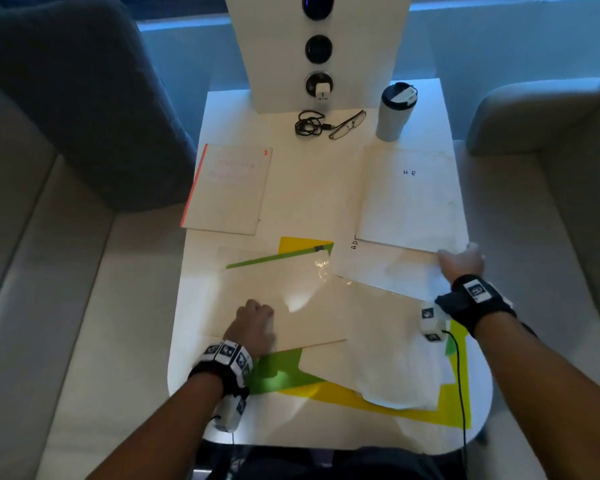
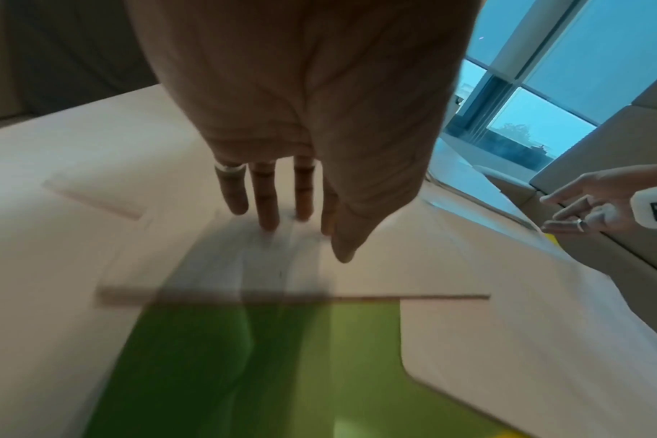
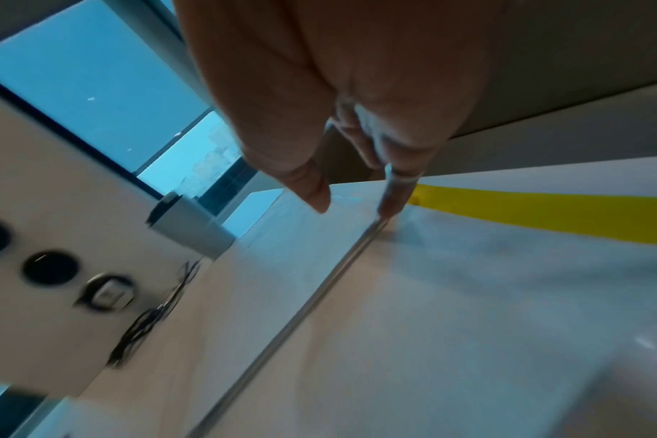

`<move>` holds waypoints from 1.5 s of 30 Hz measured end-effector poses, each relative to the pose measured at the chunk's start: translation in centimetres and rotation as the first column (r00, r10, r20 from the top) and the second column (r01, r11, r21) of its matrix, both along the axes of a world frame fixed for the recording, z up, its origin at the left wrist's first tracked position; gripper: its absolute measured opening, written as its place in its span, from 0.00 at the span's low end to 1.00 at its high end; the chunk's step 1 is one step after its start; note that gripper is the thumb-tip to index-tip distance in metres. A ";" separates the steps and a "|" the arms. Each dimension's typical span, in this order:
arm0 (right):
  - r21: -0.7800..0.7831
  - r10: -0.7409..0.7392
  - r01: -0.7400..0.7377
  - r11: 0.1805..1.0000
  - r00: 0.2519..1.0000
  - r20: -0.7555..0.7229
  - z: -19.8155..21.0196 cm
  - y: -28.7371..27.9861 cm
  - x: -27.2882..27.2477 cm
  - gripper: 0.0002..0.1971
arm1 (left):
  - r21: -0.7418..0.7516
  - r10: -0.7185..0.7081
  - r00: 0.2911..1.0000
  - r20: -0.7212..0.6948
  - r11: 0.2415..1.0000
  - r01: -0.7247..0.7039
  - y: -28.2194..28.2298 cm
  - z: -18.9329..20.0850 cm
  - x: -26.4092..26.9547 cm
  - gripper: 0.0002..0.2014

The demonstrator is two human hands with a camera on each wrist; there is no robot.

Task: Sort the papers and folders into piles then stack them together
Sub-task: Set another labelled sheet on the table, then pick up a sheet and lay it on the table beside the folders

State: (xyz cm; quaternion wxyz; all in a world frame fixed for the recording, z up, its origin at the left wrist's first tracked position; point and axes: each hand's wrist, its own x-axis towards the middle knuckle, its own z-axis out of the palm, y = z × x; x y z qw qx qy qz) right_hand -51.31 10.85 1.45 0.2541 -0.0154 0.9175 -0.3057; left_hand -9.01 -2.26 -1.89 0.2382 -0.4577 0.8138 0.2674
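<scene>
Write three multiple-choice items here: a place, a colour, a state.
1. Where is the travel mug? A near left corner; B on the sofa; C far right of the table.
2. What colour is the sheet under the beige folder's near edge? A blue; B green; C red.
3. How is the left hand? A flat on the beige folder; B gripping the mug; C a raised fist.
Key: 1C, it stands beyond the HR folder; 2B, green shows there; 3A, straight fingers press it.
</scene>
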 end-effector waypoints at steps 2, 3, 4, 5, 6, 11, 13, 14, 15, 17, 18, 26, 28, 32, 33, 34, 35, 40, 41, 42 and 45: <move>-0.063 0.131 -0.134 0.989 0.990 -0.058 0.0 0.1 3.5 0.32 | -0.112 0.015 0.998 0.062 0.994 -0.008 -2.0 0.1 -1.3 0.32; -0.099 0.222 -0.227 0.969 0.973 -0.057 -0.4 0.2 5.5 0.30 | -0.156 0.036 0.996 0.080 0.988 -0.023 -3.0 0.3 -1.8 0.37; -0.114 0.320 -0.321 0.940 0.947 -0.026 -0.2 0.4 8.0 0.28 | -0.167 0.063 0.993 0.102 0.985 -0.046 -4.0 0.1 -2.1 0.45; -0.129 0.426 -0.421 0.898 0.905 0.013 -0.7 0.7 10.2 0.27 | -0.161 0.083 0.989 0.119 0.985 -0.064 -5.0 -0.1 -2.1 0.53; -0.114 0.514 -0.504 0.856 0.854 0.081 -0.9 1.0 12.6 0.27 | -0.139 0.080 0.988 0.132 0.988 -0.062 -5.9 -0.4 -2.0 0.60; -0.071 0.535 -0.538 0.840 0.798 0.277 -2.6 1.1 21.3 0.40 | -0.099 0.032 0.989 0.147 0.995 -0.017 -6.0 -0.6 -1.0 0.72; -0.083 0.441 -0.442 0.893 0.827 0.347 -3.0 0.7 22.1 0.40 | -0.127 0.045 0.991 0.126 0.991 -0.029 -5.0 -0.5 -0.5 0.74; -0.093 0.410 -0.406 0.909 0.833 0.372 -3.1 0.5 22.2 0.36 | -0.129 0.070 0.991 0.111 0.990 -0.055 -4.5 -0.5 0.0 0.75; -0.116 0.404 -0.391 0.913 0.830 0.384 -3.1 0.4 22.1 0.30 | -0.130 0.100 0.990 0.096 0.988 -0.087 -4.1 -0.5 0.5 0.76; -0.209 0.440 -0.387 0.898 0.807 0.393 -2.5 0.4 21.9 0.17 | -0.152 0.154 0.986 0.066 0.978 -0.143 -3.5 -0.4 1.6 0.76; -0.270 0.460 -0.379 0.885 0.798 0.390 -1.7 0.3 21.6 0.14 | -0.161 0.181 0.982 0.047 0.972 -0.171 -3.3 -0.1 1.9 0.74; -0.627 0.356 -0.076 0.776 0.873 0.334 5.6 -0.7 18.6 0.15 | 0.240 0.463 0.763 -0.450 0.886 -0.397 -6.5 3.9 5.0 0.27; -0.689 0.234 0.110 0.717 0.892 0.386 7.3 -1.7 18.5 0.16 | 0.429 0.565 0.614 -0.551 0.823 -0.372 -7.2 5.6 5.5 0.19; -0.738 0.282 0.191 0.648 0.839 0.465 8.7 -2.8 20.4 0.15 | 0.530 0.691 0.390 -0.609 0.720 -0.448 -7.4 7.7 5.8 0.08; -0.718 0.334 0.095 0.689 0.838 0.432 8.4 -2.7 21.3 0.15 | 0.561 0.727 0.336 -0.598 0.680 -0.472 -7.5 7.7 6.0 0.14; -0.691 0.391 -0.021 0.723 0.836 0.385 8.1 -2.5 22.4 0.15 | 0.595 0.770 0.275 -0.576 0.626 -0.505 -7.6 7.5 6.1 0.22; -0.654 0.441 -0.135 0.744 0.835 0.329 7.7 -2.4 23.5 0.16 | 0.611 0.798 0.218 -0.561 0.578 -0.542 -7.7 7.8 6.1 0.26; -0.490 0.652 -0.512 0.706 0.739 0.167 7.4 -3.1 28.3 0.48 | 0.421 0.599 0.124 -0.791 0.679 -0.601 -5.6 12.0 5.1 0.11; -0.534 0.689 -0.507 0.676 0.692 0.215 8.1 -3.5 29.2 0.53 | 0.362 0.547 0.173 -0.819 0.726 -0.585 -4.5 13.0 4.6 0.11; -0.600 0.704 -0.446 0.664 0.643 0.301 8.9 -4.2 29.9 0.56 | 0.310 0.497 0.220 -0.839 0.771 -0.557 -3.1 13.7 4.1 0.11; -0.745 0.651 -0.143 0.651 0.610 0.452 10.1 -5.7 30.9 0.40 | 0.054 0.208 0.449 -0.869 0.942 -0.332 1.4 14.1 3.0 0.11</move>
